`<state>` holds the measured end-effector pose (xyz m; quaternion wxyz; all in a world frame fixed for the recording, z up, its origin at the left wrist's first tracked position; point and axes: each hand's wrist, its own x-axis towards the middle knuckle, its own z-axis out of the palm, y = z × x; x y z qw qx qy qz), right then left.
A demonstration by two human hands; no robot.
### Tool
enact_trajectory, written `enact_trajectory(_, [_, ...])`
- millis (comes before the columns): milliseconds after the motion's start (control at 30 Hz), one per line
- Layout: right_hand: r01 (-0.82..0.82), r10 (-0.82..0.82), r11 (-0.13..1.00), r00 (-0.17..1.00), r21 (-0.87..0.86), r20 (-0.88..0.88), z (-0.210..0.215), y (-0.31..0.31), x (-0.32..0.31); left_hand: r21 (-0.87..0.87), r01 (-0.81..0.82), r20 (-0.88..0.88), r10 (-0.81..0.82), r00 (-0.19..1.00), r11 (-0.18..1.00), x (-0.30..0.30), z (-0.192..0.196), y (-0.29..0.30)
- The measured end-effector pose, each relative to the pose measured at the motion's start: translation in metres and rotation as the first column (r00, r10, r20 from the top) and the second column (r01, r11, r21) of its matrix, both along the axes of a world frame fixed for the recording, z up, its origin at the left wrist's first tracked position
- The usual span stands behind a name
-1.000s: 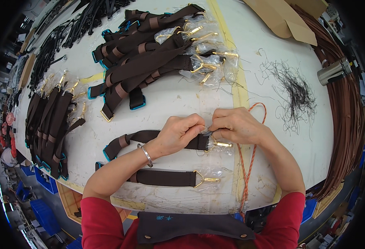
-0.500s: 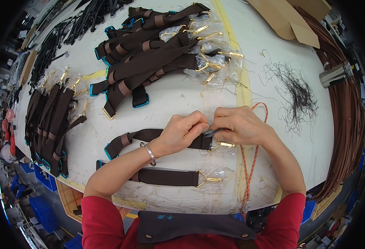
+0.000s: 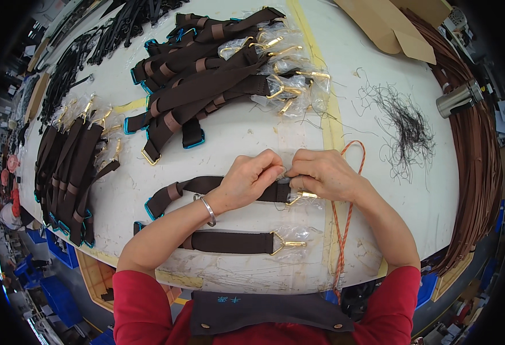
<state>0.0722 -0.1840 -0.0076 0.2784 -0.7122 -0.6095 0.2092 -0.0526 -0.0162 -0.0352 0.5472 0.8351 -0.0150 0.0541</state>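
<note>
A dark brown webbing strap [image 3: 273,194] lies across the table in front of me, with a gold snap hook [image 3: 304,195] in clear plastic wrap at its right end and a blue-wrapped buckle at its left. Over that right end my two hands meet, fingertips almost touching. My left hand [image 3: 253,177] is closed in a pinch, thumb against forefinger. Also pinched, my right hand [image 3: 328,174] bends its fingers down just above the hook. A small greyish bit shows between the fingertips; its kind is hidden. Nearer me lies a second brown strap [image 3: 235,242], flat, its gold hook pointing right.
Brown straps with wrapped gold hooks are piled at the back [image 3: 206,89] and at the left [image 3: 68,178]. On the right lie a tangle of dark thread ends [image 3: 409,129], an orange cord [image 3: 341,253], a metal cup [image 3: 458,99], a cardboard piece [image 3: 390,29] and long brown strips [image 3: 473,161].
Both hands stay together over the strap's end, with small finger movements. The dark grey piece that stuck out by my right fingers is now mostly hidden. The view has shifted slightly.
</note>
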Motion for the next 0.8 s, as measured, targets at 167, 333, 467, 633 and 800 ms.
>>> enact_trajectory(167, [0.235, -0.254, 0.966, 0.938, 0.104, 0.237, 0.020, -0.026, -0.024, -0.031, -0.011, -0.093, 0.008, 0.996, 0.999, 0.002, 0.005, 0.000])
enact_trajectory(333, [0.324, -0.329, 0.944, 0.911, 0.063, 0.247, 0.042, -0.061, -0.073, -0.707, -0.012, -0.266, -0.250, 0.931, 0.708, 0.039, 0.062, 0.006])
enact_trajectory(467, [0.458, -0.462, 0.886, 0.854, 0.077, 0.241, 0.018, -0.057, -0.081, -0.353, 0.287, -0.186, -0.367, 0.911, 0.891, 0.044, 0.057, 0.008])
enact_trajectory(633, [0.480, -0.498, 0.865, 0.779, 0.148, 0.380, 0.002, -0.056, -0.042, 0.142, 0.465, -0.228, -0.428, 0.874, 0.874, 0.025, 0.019, 0.009])
enact_trajectory(800, [0.637, -0.643, 0.765, 0.743, 0.100, 0.186, 0.021, -0.062, -0.063, 0.424, 0.411, -0.115, -0.402, 0.908, 0.807, 0.020, 0.031, -0.001])
